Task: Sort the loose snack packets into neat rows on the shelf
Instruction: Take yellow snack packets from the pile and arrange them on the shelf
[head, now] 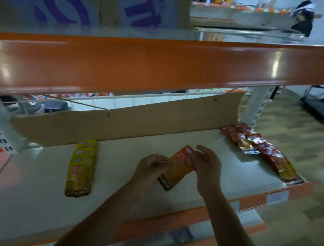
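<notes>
orange packet [178, 166], seemingly flat, black-ended, between hands

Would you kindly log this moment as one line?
left hand, right hand: hold orange packet | yellow row: left of hands | red packets: right, untidy

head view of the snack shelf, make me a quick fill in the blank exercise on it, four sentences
1. The orange packet is held by ____ hands, the left hand and the right hand.
2. The neat row of packets on the left of the shelf is ____ in colour.
3. The red packets lie at the shelf's ____ end.
4. The brown strip standing along the shelf's back is made of ____.

Missing words: both; yellow; right; cardboard
</notes>
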`<action>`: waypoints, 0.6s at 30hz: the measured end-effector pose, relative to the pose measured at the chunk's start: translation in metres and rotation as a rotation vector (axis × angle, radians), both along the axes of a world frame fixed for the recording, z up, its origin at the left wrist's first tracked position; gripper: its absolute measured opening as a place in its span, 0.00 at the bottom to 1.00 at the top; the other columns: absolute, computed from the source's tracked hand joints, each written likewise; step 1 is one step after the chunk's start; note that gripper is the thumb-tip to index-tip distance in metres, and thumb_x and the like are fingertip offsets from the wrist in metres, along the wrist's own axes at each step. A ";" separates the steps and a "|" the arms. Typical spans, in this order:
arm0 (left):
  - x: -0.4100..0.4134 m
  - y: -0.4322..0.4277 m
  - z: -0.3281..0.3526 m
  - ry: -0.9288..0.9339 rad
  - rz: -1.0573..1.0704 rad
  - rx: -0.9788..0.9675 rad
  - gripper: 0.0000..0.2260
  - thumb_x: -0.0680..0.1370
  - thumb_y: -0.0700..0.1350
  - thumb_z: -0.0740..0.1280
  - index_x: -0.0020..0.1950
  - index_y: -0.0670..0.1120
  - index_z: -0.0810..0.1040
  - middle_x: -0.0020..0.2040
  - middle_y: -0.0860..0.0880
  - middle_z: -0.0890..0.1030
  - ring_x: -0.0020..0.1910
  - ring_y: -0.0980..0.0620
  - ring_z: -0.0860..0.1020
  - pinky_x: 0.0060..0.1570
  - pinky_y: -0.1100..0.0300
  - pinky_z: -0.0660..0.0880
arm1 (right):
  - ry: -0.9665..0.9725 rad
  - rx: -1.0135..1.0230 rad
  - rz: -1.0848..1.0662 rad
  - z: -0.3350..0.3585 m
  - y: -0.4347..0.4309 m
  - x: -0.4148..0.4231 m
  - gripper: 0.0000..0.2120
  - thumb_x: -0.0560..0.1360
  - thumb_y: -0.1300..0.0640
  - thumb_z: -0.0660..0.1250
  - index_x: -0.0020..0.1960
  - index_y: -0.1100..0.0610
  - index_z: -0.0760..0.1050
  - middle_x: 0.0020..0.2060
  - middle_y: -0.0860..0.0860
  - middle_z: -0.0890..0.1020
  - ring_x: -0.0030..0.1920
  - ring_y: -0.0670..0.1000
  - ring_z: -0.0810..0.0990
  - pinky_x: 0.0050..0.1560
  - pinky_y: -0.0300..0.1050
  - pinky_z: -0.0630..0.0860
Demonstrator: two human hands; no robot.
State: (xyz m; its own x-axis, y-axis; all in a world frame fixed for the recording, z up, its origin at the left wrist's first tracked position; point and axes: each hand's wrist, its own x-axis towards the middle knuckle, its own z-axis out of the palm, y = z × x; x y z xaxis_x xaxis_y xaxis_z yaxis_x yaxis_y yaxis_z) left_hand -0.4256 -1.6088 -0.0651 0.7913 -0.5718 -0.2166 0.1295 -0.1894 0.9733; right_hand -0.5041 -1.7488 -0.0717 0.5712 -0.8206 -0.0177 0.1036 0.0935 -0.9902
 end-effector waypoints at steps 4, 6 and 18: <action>-0.028 -0.069 0.002 -0.052 -0.138 0.071 0.06 0.75 0.46 0.71 0.51 0.52 0.79 0.48 0.48 0.83 0.48 0.50 0.81 0.49 0.55 0.77 | 0.068 -0.070 0.009 0.004 -0.063 -0.023 0.09 0.75 0.65 0.66 0.55 0.58 0.76 0.44 0.53 0.81 0.43 0.50 0.80 0.39 0.44 0.77; -0.037 -0.098 0.002 -0.075 -0.170 0.073 0.07 0.75 0.47 0.71 0.52 0.51 0.79 0.46 0.49 0.83 0.47 0.51 0.82 0.50 0.54 0.78 | 0.077 -0.074 0.026 0.005 -0.090 -0.032 0.08 0.75 0.65 0.66 0.53 0.57 0.77 0.45 0.52 0.81 0.46 0.51 0.80 0.43 0.47 0.79; -0.030 -0.185 -0.016 -0.162 -0.114 0.210 0.06 0.74 0.46 0.72 0.49 0.47 0.79 0.48 0.48 0.83 0.48 0.50 0.82 0.51 0.52 0.80 | 0.513 -0.703 0.029 -0.013 -0.181 -0.044 0.11 0.78 0.61 0.61 0.58 0.59 0.78 0.52 0.54 0.81 0.52 0.53 0.79 0.49 0.46 0.76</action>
